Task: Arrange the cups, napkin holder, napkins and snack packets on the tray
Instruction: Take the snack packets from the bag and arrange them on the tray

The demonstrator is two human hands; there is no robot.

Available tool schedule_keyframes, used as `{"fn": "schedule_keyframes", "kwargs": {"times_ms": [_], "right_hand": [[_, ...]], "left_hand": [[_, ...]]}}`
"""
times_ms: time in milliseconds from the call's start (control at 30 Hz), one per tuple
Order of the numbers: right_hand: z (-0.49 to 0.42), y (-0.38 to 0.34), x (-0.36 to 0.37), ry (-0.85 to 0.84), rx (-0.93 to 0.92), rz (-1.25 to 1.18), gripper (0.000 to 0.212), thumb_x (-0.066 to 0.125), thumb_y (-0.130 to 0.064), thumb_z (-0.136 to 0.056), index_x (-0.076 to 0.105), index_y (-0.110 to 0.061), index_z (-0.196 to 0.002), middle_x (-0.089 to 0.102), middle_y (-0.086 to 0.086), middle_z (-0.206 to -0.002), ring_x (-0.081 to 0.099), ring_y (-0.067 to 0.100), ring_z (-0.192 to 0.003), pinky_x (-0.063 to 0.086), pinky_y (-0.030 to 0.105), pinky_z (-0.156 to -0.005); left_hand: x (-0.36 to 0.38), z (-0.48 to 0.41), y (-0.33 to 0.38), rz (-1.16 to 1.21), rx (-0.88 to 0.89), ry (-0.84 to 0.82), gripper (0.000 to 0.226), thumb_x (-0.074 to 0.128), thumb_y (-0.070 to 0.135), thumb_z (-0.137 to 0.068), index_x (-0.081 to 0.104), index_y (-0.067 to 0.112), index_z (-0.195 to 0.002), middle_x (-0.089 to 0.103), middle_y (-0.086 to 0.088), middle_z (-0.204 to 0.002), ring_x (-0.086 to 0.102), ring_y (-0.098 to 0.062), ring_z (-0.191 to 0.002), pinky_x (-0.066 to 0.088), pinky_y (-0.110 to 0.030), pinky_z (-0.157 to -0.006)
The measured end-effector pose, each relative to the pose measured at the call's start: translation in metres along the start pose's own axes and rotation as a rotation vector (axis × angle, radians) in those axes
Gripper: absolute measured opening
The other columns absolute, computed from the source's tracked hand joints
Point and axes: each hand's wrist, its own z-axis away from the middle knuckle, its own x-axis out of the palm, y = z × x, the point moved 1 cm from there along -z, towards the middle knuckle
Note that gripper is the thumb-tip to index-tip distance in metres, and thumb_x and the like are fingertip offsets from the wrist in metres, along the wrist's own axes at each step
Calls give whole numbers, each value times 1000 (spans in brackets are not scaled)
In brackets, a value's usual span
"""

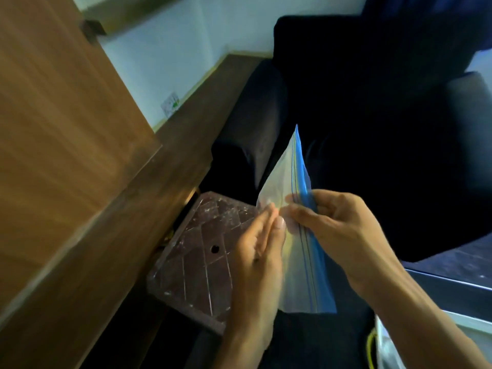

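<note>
Much of the picture is blurred by motion, and the right part is very dark. The dark armchair shows almost no detail there. At the bottom right corner a white object with a yellow cord is cut off by the edge, and I cannot tell what it is. The wooden table on the left is also cut by the frame. Under its edge lies one reddish-brown board with scratched diagonal lines and one round hole. Its near corner is hidden behind the left forearm.

There is one clear plastic bag with one blue zip strip, two hands, and one wall socket low on the pale wall.

The bag is held up in the air in front of the armchair, between the two hands, with its one corner pointing up. Whether something is inside it is hard to make out; it looks flat.

The left hand has its fingers straight and close together, lying flat against the clear side of the bag. The right hand has its fingers curled, and they pinch the bag at the zip strip.
</note>
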Motion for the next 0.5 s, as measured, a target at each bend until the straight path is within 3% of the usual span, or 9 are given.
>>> {"fn": "schedule_keyframes", "kwargs": {"times_ms": [133,200,333,500], "right_hand": [[56,-14,-58,-43,103,-263,15,62,-11,-95,75,-8,-101,79,4,-88,76,11,-77,56,14,-64],[84,-15,-86,-41,162,-357,18,58,-10,-97,74,-6,-103,79,9,-93,76,19,-85,59,20,-70],[137,-20,-146,-38,197,-474,22,55,-10,-98,75,-4,-105,78,14,-100,75,25,-93,60,25,-76],[195,-30,-216,18,193,-507,21,61,-11,-93,76,-3,-106,75,21,-103,71,33,-97,59,36,-86]], "left_hand": [[42,54,15,-143,22,-93,44,62,46,-91,67,29,-131,72,17,-128,62,7,-122,48,-17,-104],[66,80,19,-174,22,-118,33,62,36,-99,68,25,-130,75,17,-122,64,8,-117,49,-10,-96],[119,135,23,-202,2,-111,33,62,20,-99,67,25,-131,76,15,-118,66,14,-106,49,-1,-80],[182,206,38,-210,69,-139,25,63,24,-99,72,27,-122,78,22,-109,70,8,-106,54,-12,-92]]}}
